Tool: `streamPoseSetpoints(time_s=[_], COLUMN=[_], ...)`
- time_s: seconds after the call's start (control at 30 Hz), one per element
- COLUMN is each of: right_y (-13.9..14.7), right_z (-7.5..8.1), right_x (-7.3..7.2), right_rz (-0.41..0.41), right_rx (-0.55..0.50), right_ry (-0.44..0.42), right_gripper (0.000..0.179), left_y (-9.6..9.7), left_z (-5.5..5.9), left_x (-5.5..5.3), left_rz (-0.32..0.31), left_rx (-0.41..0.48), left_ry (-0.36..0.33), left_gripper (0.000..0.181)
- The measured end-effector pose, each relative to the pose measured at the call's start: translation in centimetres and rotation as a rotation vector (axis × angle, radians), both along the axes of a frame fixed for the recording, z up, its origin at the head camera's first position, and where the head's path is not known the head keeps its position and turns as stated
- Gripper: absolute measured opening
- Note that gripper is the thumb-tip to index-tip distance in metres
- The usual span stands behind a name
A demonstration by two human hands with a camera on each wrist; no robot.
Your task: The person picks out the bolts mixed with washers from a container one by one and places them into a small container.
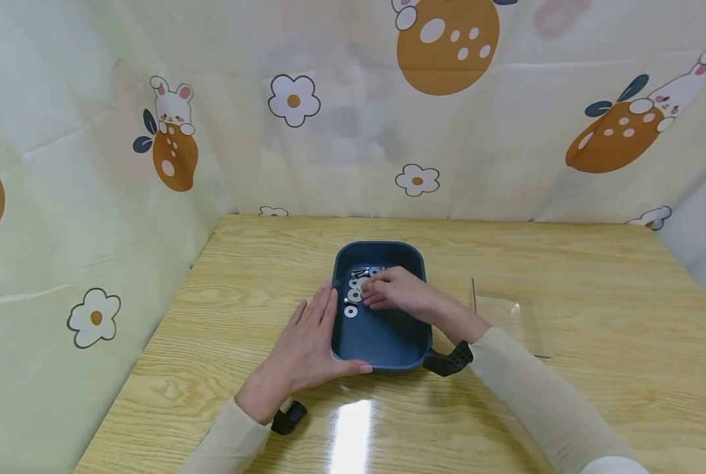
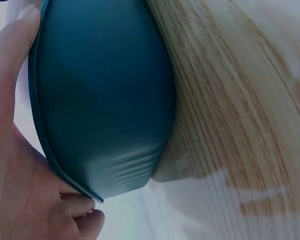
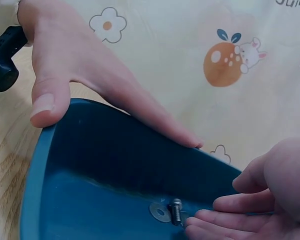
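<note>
A blue tray (image 1: 382, 342) sits at the centre of the head view on a wood-grain surface (image 1: 607, 296). The left hand (image 1: 305, 345), lower left of centre, lies spread against it: its straight fingers run along the tray's left rim and its thumb reaches along the near edge. That grip is wide and flat, steadying the tray with no small piece in it.

The right hand (image 1: 403, 289) comes in from the lower right, over the tray's right side. Its grip is loose, fingers gently bent beside the metal pieces, and the right wrist view shows the thumb apart from the fingertips; nothing shows caught between them. Washers (image 1: 351, 311) lie just left of the fingers, with screws (image 1: 360, 272) among and above them, all in the tray's upper left part. In the right wrist view, at bottom centre, a bolt (image 3: 176, 212) lies beside a washer, close to the fingertips.

Right of the tray lies a clear item (image 1: 509, 316) with thin dark edges. A pale cloth (image 1: 341, 151) printed with rabbits and flowers fills the top and left of the head view.
</note>
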State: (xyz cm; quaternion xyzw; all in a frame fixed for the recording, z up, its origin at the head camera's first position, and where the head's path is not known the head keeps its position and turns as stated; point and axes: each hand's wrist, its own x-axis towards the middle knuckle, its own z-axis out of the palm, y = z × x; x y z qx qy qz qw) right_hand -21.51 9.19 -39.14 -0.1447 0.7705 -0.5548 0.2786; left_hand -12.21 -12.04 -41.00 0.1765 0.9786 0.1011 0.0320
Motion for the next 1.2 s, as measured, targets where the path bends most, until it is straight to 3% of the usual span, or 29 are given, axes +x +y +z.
streamPoseSetpoints(time_s=[0.57,0.77,1.03,1.2], right_y=[-2.2,-2.7,-2.6,-2.7], right_z=[-0.7,-1.2,-1.0,-0.9], right_x=[-0.5,-0.9,-1.2,-1.5], right_rz=[0.049,0.025,-0.097,-0.097], right_rx=[0.01,-0.049,-0.047,-0.089], right_ry=[-0.042,-0.124,-0.181,-0.22], right_gripper=[0.041,0.04,0.037,0.039], left_y=[-0.2,-0.1,0.1,0.0], left_z=[0.0,-0.2,-0.3,-0.1], left_x=[0.0,-0.1,-0.1,-0.1], left_rz=[0.01,0.008,0.0,0.004], left_rx=[-0.002,0.007,0.023,0.024], left_ry=[-0.004,-0.015,-0.022,-0.017], left_gripper=[0.134,0.134,0.136,0.136])
